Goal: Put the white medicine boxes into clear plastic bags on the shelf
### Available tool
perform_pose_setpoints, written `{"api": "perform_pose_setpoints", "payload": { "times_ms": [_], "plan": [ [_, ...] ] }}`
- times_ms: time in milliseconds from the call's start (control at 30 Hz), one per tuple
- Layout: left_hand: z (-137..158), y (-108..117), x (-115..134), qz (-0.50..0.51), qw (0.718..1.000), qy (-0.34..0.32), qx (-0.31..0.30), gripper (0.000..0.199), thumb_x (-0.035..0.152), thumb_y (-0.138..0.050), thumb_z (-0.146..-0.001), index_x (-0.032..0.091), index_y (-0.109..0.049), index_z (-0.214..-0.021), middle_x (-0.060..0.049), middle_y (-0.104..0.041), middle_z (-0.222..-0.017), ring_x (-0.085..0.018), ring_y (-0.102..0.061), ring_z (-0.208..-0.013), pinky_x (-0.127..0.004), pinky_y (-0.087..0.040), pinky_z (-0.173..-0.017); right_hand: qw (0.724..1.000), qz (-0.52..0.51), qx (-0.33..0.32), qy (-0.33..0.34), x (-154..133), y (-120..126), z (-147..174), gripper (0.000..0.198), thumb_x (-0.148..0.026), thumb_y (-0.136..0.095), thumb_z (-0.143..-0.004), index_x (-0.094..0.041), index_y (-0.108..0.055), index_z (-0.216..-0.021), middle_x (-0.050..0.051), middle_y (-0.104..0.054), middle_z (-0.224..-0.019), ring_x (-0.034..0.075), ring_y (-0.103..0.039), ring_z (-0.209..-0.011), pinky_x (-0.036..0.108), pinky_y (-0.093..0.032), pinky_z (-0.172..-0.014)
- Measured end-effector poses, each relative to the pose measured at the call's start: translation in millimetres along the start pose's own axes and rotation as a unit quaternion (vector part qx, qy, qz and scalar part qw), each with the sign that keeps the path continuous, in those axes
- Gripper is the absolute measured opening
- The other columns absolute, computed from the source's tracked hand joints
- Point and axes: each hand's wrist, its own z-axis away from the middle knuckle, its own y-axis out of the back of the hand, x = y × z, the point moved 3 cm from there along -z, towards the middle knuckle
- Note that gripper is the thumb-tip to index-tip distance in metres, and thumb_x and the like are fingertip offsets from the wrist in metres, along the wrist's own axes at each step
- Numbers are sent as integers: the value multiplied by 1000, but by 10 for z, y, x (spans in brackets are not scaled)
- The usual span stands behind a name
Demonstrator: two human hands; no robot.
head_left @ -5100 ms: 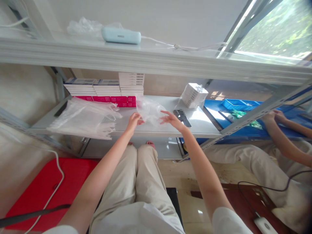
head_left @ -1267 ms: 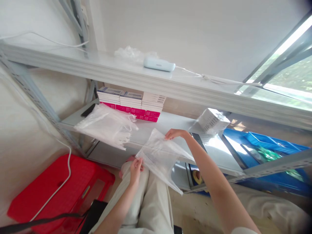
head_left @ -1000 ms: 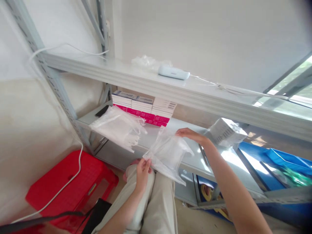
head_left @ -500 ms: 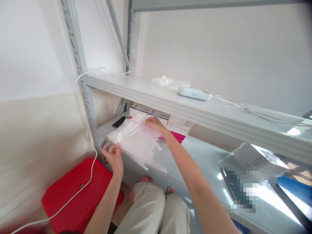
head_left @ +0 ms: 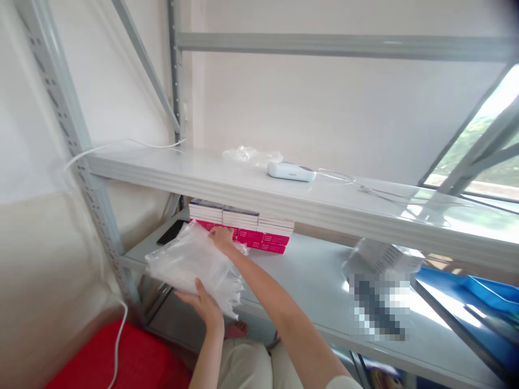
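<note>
A stack of clear plastic bags [head_left: 194, 259] lies over the front edge of the lower shelf, held between both hands. My left hand [head_left: 205, 305] is under its near edge, thumb on top and fingers beneath. My right hand [head_left: 222, 236] grips the far edge, its fingertips partly hidden by the plastic. Just behind the bags stand stacked boxes [head_left: 263, 237] in white and magenta. A black phone [head_left: 172, 232] lies flat to the left of them, close to the bags.
On the upper shelf [head_left: 162, 173] rest a pale blue device [head_left: 291, 172] with a cable and crumpled clear plastic [head_left: 251, 155]. Grey plastic packaging [head_left: 383, 256] lies at the right of the lower shelf. A red stool [head_left: 121, 359] stands low at left, a white cable [head_left: 117, 340] over it.
The view has tilted up and shifted right. My left hand has moved from pinching the bags' near corner to supporting them from below. The bags now look gathered into a thicker stack.
</note>
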Motion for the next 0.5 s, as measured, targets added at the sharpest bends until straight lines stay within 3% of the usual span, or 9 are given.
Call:
{"api": "perform_pose_setpoints", "payload": {
  "times_ms": [100,233,333,433,467,500],
  "plan": [
    [129,-224,232,14,995,-34,88,85,53,-40,-87,6,-1,-146,-24,1,-154,-32,-1,-143,-48,-5,-117,1000,-1,17,25,-53,114,-102,22,-29,-48,-88,-25,-69,-91,4,-71,-97,21,-60,-95,42,-30,-91],
    [222,-418,409,5,987,-93,130,78,48,-32,-89,7,2,-146,-22,1,-154,-34,1,-142,-56,-4,-114,996,18,48,66,-175,235,-132,24,-36,-48,-89,-28,-66,-103,4,-69,-106,21,-58,-101,38,-31,-91],
    [284,-393,431,-52,978,-103,176,73,45,-27,-88,7,0,-145,-25,-3,-153,-37,0,-141,-65,1,-109,978,79,134,141,-199,345,42,33,-42,-44,-92,-32,-56,-121,4,-59,-125,22,-49,-116,41,-26,-99],
    [342,-255,485,-117,957,-158,213,68,40,-25,-87,15,-2,-146,-20,-6,-154,-37,-4,-142,-67,1,-108,941,137,213,224,-83,565,356,38,-37,-29,-98,-35,-44,-132,-2,-42,-143,18,-36,-128,44,-13,-109],
    [353,-203,498,-124,955,-168,209,66,38,-23,-86,20,-1,-146,-17,-7,-155,-36,-3,-142,-68,2,-108,932,151,223,244,0,660,481,38,-33,-26,-98,-36,-43,-133,-4,-38,-146,17,-34,-130,43,-10,-111],
    [352,-177,501,-125,965,-170,159,66,38,-20,-86,23,4,-145,-13,-5,-156,-37,2,-142,-70,5,-107,927,161,225,255,110,759,617,39,-28,-26,-98,-36,-42,-133,-5,-36,-146,16,-33,-130,43,-9,-111]
  ]
}}
